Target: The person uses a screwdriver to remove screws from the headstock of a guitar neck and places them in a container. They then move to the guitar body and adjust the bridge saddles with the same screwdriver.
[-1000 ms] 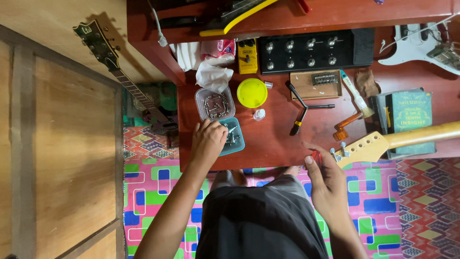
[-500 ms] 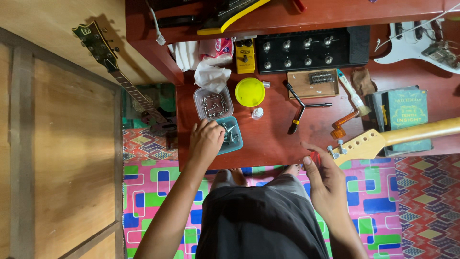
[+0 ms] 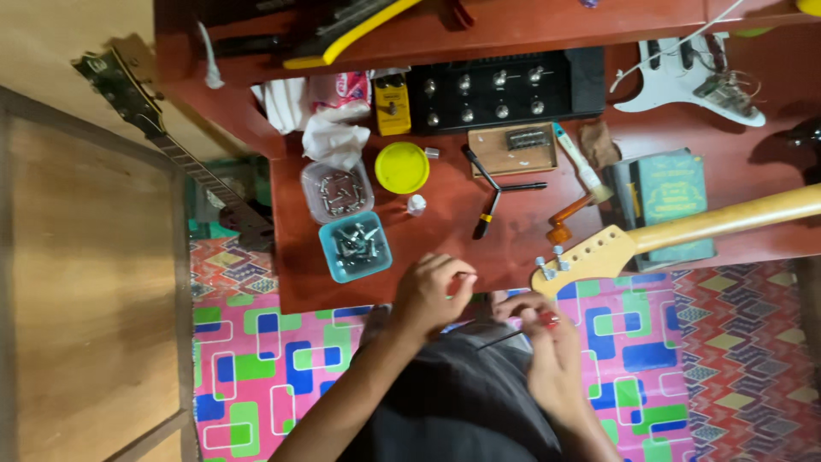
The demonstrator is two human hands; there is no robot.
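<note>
A guitar repair bench in a home. The red wooden table [image 3: 428,222] holds a guitar neck [image 3: 684,231], a pickguard [image 3: 684,77], tubs of screws [image 3: 355,246] and effect pedals [image 3: 500,90]. A patterned floor mat [image 3: 256,359] lies below.

We count 2 hands [image 3: 432,295] [image 3: 539,321], 2 small tubs of metal hardware: 1 clear [image 3: 336,190], 1 teal [image 3: 355,246]. 1 yellow round lid [image 3: 402,167], 1 yellow pedal [image 3: 392,104], 1 black multi-knob unit [image 3: 500,90]. Guitar necks: 2, 1 pale at right [image 3: 684,231], 1 dark at left [image 3: 162,141]. 1 white pickguard [image 3: 684,81] far right, 1 green book [image 3: 671,201].
</note>
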